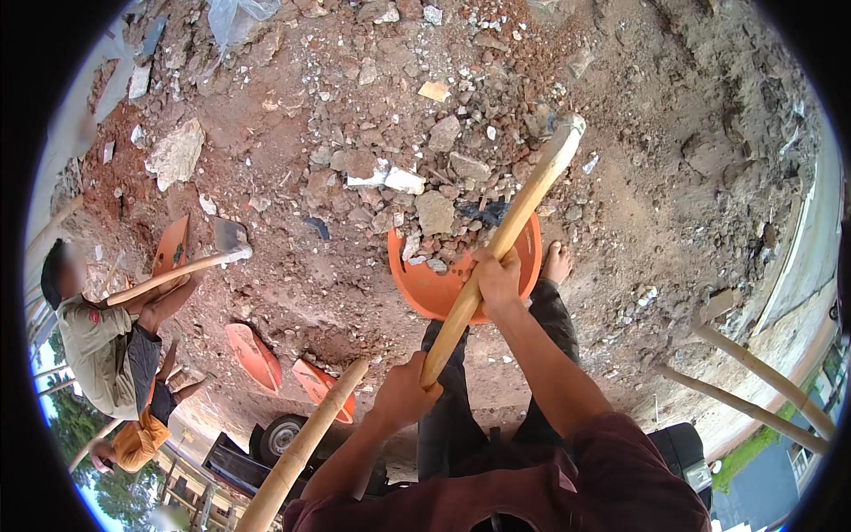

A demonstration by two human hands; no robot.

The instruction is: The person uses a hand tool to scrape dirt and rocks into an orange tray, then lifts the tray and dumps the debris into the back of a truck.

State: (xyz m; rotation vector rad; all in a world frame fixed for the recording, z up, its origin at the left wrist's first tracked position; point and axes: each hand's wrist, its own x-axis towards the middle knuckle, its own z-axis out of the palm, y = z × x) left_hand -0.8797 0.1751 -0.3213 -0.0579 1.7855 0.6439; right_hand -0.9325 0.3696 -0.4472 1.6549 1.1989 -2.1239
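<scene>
My left hand [403, 390] is closed round the lower part of a pale wooden tool handle [523, 213]. Higher up the same handle, my right hand [496, 279] grips it too. The handle runs up and rightward to a dusty metal head [545, 122] among the stones, its blade hard to make out. Beneath the handle sits an orange basin [417, 293] holding broken rubble [434, 213], which also lies heaped beyond its far rim. My bare right foot [557, 262] stands beside the basin.
At left one person [102, 355] holds a hoe [177, 275]; another [137, 443] is behind. Orange pans [253, 355] lie on rubble-strewn ground [620, 204]. A bamboo pole [301, 448] rises near my left arm; more poles [753, 372] stand right. A vehicle wheel [282, 436] shows low down.
</scene>
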